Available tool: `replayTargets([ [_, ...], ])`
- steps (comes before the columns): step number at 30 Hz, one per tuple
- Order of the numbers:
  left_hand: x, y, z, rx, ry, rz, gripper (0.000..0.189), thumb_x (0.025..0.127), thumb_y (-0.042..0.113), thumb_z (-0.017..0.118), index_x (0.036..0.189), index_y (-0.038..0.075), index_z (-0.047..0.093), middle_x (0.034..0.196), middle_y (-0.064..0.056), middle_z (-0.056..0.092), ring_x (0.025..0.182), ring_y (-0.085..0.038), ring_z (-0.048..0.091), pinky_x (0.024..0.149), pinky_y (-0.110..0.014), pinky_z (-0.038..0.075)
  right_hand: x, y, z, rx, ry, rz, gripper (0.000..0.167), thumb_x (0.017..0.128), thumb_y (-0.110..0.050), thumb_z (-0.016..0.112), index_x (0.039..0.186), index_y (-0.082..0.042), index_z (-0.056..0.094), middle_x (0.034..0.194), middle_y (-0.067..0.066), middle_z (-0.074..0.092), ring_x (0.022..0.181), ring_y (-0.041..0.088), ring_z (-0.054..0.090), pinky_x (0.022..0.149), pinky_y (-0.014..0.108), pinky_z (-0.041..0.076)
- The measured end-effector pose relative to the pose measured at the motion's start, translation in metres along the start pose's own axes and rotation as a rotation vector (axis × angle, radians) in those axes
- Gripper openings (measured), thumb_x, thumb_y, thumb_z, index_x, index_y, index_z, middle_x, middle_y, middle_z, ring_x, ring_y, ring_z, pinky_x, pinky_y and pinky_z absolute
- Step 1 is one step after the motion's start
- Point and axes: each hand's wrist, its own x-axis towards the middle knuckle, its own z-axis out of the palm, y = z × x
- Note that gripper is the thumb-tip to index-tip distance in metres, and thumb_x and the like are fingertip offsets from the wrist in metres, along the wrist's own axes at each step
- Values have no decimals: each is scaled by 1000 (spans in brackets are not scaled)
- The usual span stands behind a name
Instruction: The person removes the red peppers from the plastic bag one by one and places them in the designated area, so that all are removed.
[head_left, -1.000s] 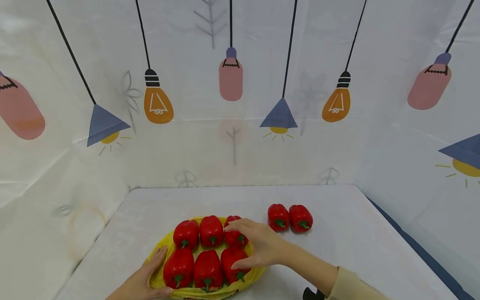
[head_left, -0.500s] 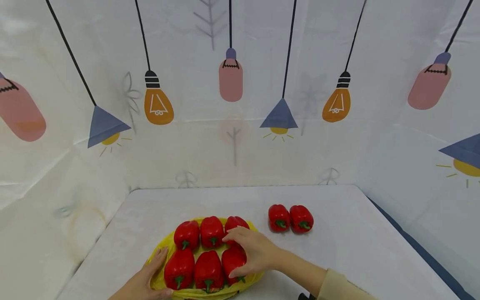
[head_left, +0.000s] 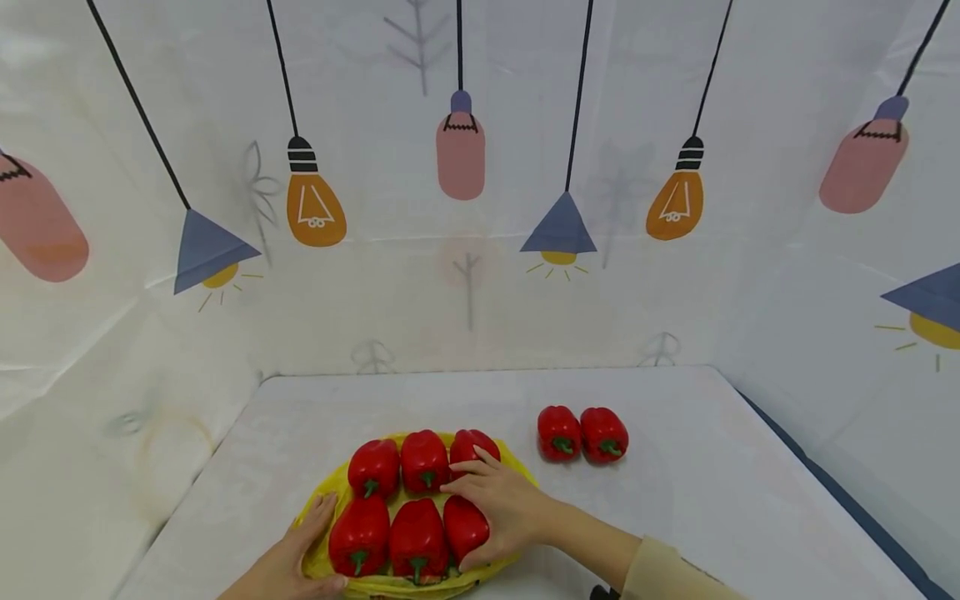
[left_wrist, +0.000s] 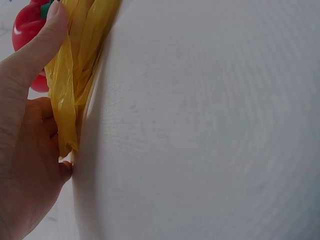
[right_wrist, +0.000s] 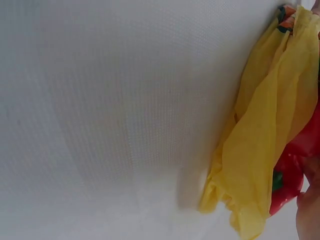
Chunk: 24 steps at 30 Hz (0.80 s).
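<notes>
Several red bell peppers sit in two rows on a round base lined with a yellow plastic bag [head_left: 405,588]. My left hand [head_left: 296,554] holds the left edge of it, and in the left wrist view the thumb lies over the yellow plastic [left_wrist: 65,100] near a pepper's green stem. My right hand [head_left: 510,504] curves round the front right bell pepper [head_left: 463,525], thumb at its near side and fingers over its far side; the palm hides part of it. The fingers overlap the back right pepper [head_left: 472,443]. In the right wrist view, bunched yellow plastic [right_wrist: 250,150] hangs beside the peppers.
Two more red peppers lie side by side on the white table, a left one [head_left: 559,433] and a right one [head_left: 604,435], behind my right forearm. A white wall sheet [head_left: 480,292] with printed lamps rises behind the table. A small black object [head_left: 602,592] shows by the sleeve.
My right hand has shifted slightly, its fingers coming down from the back right pepper toward the front right one, whose stem is now hidden. The left hand stays in place.
</notes>
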Motion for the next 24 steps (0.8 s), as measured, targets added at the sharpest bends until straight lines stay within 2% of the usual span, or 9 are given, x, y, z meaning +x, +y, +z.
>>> replayTargets([
  [5,0,1,0,0,8,0,99,85,39,71,152,-3,12,155,-30,9,138,-54,5,96,-75,25,0,-1,1,-49,-4,-21,78,79,-62,65,139,-16,49,137,-10,53,136,15,34,113,55,18],
  [11,0,1,0,-15,-3,-3,98,86,39,70,152,-2,11,155,-29,9,138,-53,3,97,-75,25,-1,-3,2,-22,-8,7,78,78,-62,67,137,-16,49,134,-8,54,132,12,37,113,55,20],
  [15,0,0,-1,-17,-10,18,97,86,37,70,152,-3,11,155,-30,10,139,-51,3,97,-75,24,-1,-6,2,-4,10,20,79,77,-60,69,137,-15,48,135,-7,52,131,11,39,112,54,21],
  [20,-1,-1,-2,-16,-12,35,97,87,36,70,152,-3,10,155,-29,10,139,-48,2,96,-77,20,-4,-9,-6,22,119,30,83,73,-55,75,138,-13,45,137,-5,49,129,11,41,110,53,28],
  [24,-1,-1,-1,-20,-11,29,97,86,36,70,152,-2,10,155,-29,10,140,-48,2,97,-77,18,-5,-9,-16,15,234,40,85,72,-54,77,138,-12,44,137,-3,48,126,13,44,103,46,41],
])
